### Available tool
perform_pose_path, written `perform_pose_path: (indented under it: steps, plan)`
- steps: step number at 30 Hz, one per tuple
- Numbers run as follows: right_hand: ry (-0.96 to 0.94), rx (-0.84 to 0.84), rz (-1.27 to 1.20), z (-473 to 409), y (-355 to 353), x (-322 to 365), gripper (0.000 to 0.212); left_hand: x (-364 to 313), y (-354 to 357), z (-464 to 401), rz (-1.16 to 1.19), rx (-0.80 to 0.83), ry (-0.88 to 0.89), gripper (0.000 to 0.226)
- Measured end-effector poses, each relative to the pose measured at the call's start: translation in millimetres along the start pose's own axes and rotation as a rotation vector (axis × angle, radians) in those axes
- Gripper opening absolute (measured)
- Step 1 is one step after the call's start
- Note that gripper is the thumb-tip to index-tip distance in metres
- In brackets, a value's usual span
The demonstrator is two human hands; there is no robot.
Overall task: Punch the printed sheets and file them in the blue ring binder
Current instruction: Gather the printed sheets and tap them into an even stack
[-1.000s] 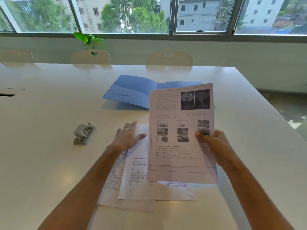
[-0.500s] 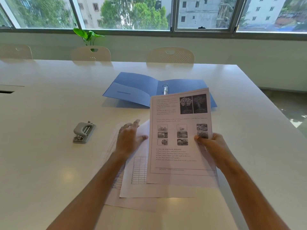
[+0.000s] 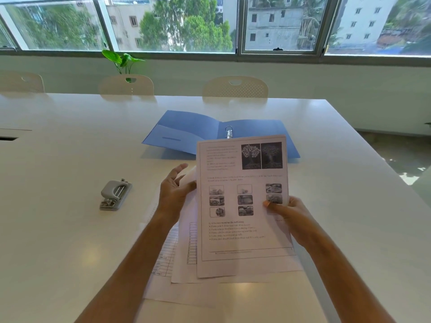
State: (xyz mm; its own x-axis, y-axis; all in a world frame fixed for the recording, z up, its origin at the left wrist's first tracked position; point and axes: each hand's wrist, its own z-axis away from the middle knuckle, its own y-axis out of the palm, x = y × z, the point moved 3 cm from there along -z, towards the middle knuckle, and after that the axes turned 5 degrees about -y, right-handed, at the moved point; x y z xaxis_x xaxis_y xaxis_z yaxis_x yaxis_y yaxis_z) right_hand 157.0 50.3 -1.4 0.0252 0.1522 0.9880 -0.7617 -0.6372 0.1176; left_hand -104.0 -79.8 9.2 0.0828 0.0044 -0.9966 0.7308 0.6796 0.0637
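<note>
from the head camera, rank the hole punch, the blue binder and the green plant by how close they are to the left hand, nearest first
1. Hole punch: on the table, just left of the left hand.
2. Blue binder: open, beyond the hand.
3. Green plant: by the window, behind the chairs.

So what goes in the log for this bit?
right hand: holds sheet | left hand: lifting next sheet | punch: untouched | binder: open

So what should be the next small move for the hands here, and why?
Probably bring the second sheet behind the printed sheet and square the edges. The right hand pinches the printed sheet upright, the left hand lifts another, and the hole punch lies untouched to the left.
</note>
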Motion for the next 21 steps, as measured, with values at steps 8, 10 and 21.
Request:
perform_pose_path:
  steps: [8,10,21]
  plan:
    - [-0.088,-0.028,-0.066,3.6,7.6,8.7,0.022,-7.4,4.5,5.1,0.234,0.156,-0.075,0.093]
    - [-0.146,-0.034,-0.088,5.0,9.4,15.6,0.026,-7.7,6.4,6.7,0.294,0.262,-0.158,0.097]
    - [-0.329,-0.083,-0.067,13.0,13.8,51.5,0.036,-46.4,27.3,14.0,0.157,0.312,-0.080,0.025]
